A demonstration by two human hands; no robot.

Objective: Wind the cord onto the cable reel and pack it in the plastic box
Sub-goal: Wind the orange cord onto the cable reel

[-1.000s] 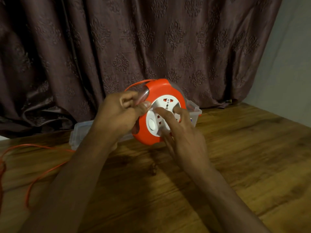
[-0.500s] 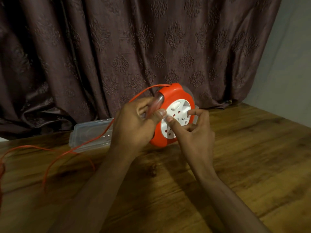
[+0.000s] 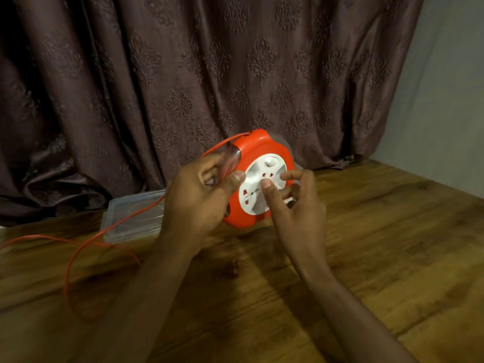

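While left hand (image 3: 199, 203) grips cable reel (image 3: 258, 150) | right hand (image 3: 298, 216) pinches its white face | cord (image 3: 125, 220) crosses plastic box (image 3: 138, 231)

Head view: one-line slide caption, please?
Left hand grips the orange cable reel; right hand pinches its white hub; cord trails across the plastic box.

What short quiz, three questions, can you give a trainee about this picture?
1. True or false: the reel lies inside the plastic box.
2. The left hand holds: A the reel, B the box, C nothing.
3. Fill in: the loose cord trails across the wooden ____.
Key: 1 false, it is outside the box; 2 A; 3 table.
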